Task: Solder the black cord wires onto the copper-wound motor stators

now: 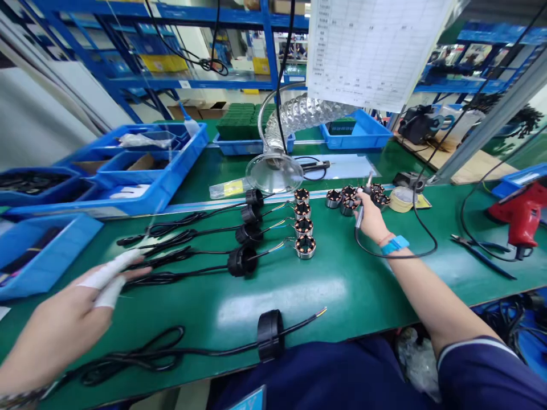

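My right hand is closed around a soldering iron, its cord looping down past my wrist. Just beyond that hand, several loose motor stators with copper windings are grouped together. My left hand, two fingers wrapped in white, reaches over the left ends of black cables with fingers stretched out. These cables run through black round caps, and their thin coloured wires meet a column of stators. Nearer me lies another black cable with a cap and a bare wire end.
Blue bins stand at the left. A clear funnel on a foil duct hangs over the middle back. At right lie pliers, a red heat gun and a yellowish round tin. A paper sheet hangs above.
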Action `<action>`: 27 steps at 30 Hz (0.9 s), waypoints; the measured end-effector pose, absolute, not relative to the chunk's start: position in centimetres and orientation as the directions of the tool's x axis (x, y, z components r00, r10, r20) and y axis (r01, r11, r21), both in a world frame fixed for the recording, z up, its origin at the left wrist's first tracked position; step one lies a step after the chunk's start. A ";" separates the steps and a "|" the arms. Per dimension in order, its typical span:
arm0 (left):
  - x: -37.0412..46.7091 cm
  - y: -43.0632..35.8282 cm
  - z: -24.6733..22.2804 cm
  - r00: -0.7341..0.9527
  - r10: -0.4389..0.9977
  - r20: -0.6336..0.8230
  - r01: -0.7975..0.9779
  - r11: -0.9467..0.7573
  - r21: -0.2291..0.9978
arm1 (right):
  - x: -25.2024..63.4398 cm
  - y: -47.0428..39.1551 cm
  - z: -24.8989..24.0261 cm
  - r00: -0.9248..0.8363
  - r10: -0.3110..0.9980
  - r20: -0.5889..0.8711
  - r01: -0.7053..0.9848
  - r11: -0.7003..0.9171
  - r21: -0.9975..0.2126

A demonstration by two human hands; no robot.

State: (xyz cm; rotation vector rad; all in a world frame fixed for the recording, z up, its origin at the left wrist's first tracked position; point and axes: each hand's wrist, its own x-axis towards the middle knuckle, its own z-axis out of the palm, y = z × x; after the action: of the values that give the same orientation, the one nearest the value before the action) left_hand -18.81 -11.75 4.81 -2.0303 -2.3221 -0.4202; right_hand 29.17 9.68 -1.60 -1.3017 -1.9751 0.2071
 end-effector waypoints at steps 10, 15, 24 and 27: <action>-7.1 -10.8 5.3 0.250 0.968 -0.037 0.838 -0.197 0.509 | 29.5 5.6 -2.9 -0.303 0.831 0.467 0.668 0.535 -0.517; -3.6 -10.7 5.1 0.192 0.965 -0.181 0.520 0.056 0.852 | 29.6 -1.5 -3.7 -0.352 0.816 0.458 0.590 0.573 -0.568; 5.6 -10.5 4.9 0.326 0.943 -0.073 0.120 0.035 0.992 | 26.5 -9.1 0.8 -0.222 0.756 0.615 0.381 0.648 -0.659; 7.4 -10.7 5.1 0.416 0.907 -0.062 0.140 0.004 0.990 | 25.1 -9.7 2.0 -0.283 0.768 0.574 0.275 0.639 -0.718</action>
State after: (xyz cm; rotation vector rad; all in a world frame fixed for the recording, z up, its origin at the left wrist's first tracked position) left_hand 7.43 -10.75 5.12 -3.2802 -2.2345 -1.7847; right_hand 25.10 -9.66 1.99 -0.8328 -1.8472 0.6097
